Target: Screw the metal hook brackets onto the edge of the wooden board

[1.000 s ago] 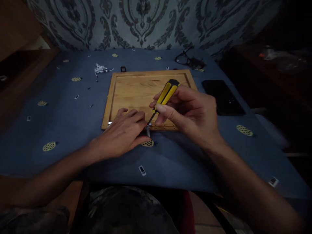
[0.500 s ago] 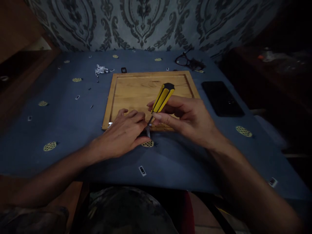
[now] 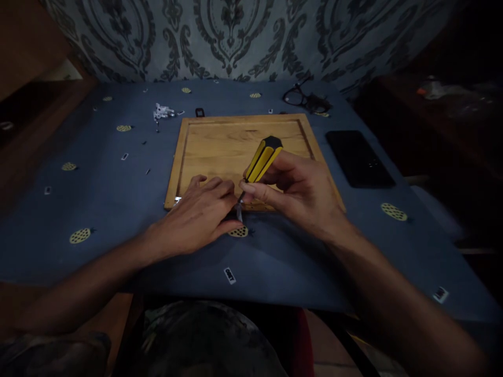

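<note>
My right hand (image 3: 302,191) is closed on a screwdriver (image 3: 264,159) with a yellow and black handle, held tilted. Its shaft runs down to a small metal hinge (image 3: 239,211) at the near edge of a framed wooden board (image 3: 220,141). Pressed on that same edge, my left hand (image 3: 200,209) pinches the hinge between thumb and fingers, which partly hide it. Another shiny metal piece (image 3: 178,199) shows at the board's near left corner. The screwdriver's tip and any screw beneath it are too small to make out.
Behind the board lie a small pile of metal hinges (image 3: 163,111), a small black frame-shaped piece (image 3: 200,112) and eyeglasses (image 3: 296,98). A black phone (image 3: 359,158) lies to the right. Tiny dark screws (image 3: 148,171) are scattered left on the blue patterned tablecloth (image 3: 118,204).
My right hand's fingers have shifted slightly left and down around the screwdriver, whose handle has moved very little. My left hand, the board and the hinge stay in place.
</note>
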A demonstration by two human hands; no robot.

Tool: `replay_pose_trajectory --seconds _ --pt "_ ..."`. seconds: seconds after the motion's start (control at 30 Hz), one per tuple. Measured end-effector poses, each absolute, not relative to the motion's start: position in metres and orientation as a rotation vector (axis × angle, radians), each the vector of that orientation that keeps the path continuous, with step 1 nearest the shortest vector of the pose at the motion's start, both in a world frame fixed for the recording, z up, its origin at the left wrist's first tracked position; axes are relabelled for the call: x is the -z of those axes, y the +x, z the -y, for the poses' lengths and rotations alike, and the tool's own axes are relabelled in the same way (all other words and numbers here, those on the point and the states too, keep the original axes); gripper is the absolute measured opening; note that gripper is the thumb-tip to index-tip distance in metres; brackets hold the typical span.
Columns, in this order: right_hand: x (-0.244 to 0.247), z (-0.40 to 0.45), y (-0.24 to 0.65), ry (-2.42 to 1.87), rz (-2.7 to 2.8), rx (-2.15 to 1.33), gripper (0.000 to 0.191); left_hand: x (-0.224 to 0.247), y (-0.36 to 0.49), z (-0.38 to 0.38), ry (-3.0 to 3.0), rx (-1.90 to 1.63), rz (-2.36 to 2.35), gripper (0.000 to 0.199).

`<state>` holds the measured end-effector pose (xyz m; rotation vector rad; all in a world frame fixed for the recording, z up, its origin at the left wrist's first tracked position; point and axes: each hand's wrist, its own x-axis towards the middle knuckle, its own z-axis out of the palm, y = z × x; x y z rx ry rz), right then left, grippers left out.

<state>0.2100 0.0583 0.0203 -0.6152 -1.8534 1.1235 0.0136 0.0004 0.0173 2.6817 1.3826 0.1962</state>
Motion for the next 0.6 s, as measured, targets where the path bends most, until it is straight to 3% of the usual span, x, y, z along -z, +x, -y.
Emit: replay_pose_trajectory --seconds 0.6 --pt "-0.0183 -0.059 0.2125 -0.622 1.798 -1.072 0.033 -0.0201 0.0139 0.0 2.661 -0.152 -1.386 0.034"
